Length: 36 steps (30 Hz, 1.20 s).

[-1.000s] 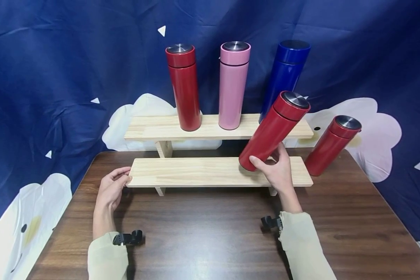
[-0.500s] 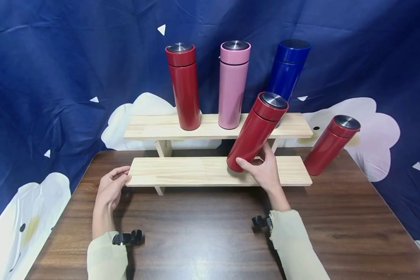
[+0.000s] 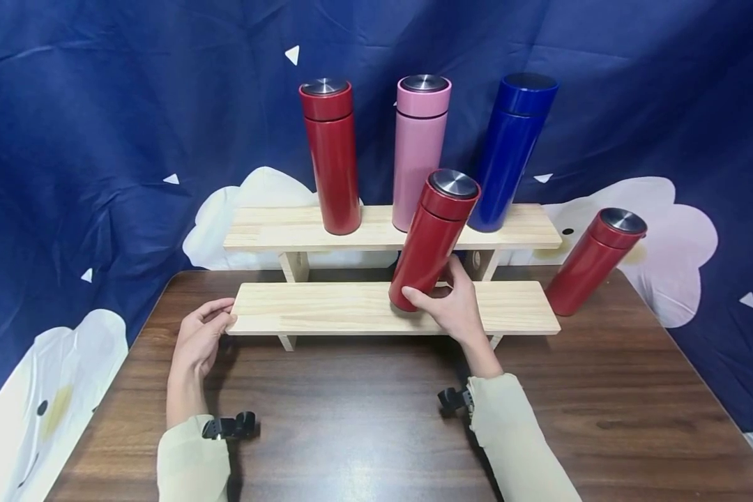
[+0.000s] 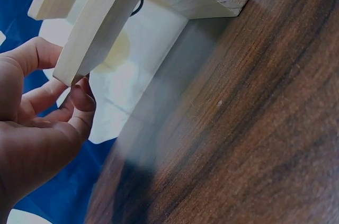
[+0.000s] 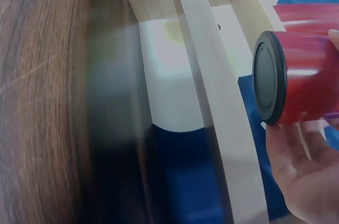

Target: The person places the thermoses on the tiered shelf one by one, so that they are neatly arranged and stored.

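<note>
My right hand [image 3: 454, 312] grips a red thermos bottle [image 3: 429, 240] with a steel-topped lid near its base, thumb in front and fingers behind. The bottle leans to the right over the middle of the lower wooden shelf [image 3: 326, 307]. In the right wrist view its black base [image 5: 269, 78] shows, raised off the shelf. My left hand [image 3: 197, 340] pinches the left end of that lower shelf; the left wrist view shows fingertips [image 4: 82, 99] curled at its corner.
On the upper shelf [image 3: 266, 226] stand another red bottle [image 3: 332, 164], a pink bottle [image 3: 419, 157] and a blue bottle [image 3: 511, 157]. One more red bottle [image 3: 592, 265] stands on the brown table [image 3: 376, 418] right of the rack. A blue cloth [image 3: 132, 104] hangs behind.
My right hand has carried the red thermos bottle leftward along the lower shelf, from in front of the blue bottle to in front of the pink one. My left hand has stayed put.
</note>
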{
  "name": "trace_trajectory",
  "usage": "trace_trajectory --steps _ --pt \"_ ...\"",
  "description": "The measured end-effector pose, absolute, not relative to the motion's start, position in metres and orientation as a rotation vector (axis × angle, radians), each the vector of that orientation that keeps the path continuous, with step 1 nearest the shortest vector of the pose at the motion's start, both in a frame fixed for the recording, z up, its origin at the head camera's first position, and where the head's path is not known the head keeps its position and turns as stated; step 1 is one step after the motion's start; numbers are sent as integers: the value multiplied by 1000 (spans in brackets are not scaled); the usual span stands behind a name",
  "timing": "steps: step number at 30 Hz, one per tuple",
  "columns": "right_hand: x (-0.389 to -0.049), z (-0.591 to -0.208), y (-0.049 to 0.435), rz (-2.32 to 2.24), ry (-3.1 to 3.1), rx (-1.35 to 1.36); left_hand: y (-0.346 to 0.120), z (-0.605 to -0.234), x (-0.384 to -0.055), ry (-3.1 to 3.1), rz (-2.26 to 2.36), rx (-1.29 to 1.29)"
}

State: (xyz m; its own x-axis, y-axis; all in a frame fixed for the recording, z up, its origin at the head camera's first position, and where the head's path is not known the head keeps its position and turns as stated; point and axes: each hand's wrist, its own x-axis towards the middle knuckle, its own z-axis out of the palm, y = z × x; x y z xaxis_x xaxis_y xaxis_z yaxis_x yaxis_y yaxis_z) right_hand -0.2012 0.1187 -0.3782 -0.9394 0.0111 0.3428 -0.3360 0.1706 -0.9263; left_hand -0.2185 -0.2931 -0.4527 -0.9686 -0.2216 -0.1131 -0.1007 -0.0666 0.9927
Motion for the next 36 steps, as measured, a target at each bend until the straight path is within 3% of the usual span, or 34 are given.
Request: trace_trajectory --steps 36 --pt "-210 -382 72 1809 -2259 370 -291 -451 -217 -2068 -2227 387"
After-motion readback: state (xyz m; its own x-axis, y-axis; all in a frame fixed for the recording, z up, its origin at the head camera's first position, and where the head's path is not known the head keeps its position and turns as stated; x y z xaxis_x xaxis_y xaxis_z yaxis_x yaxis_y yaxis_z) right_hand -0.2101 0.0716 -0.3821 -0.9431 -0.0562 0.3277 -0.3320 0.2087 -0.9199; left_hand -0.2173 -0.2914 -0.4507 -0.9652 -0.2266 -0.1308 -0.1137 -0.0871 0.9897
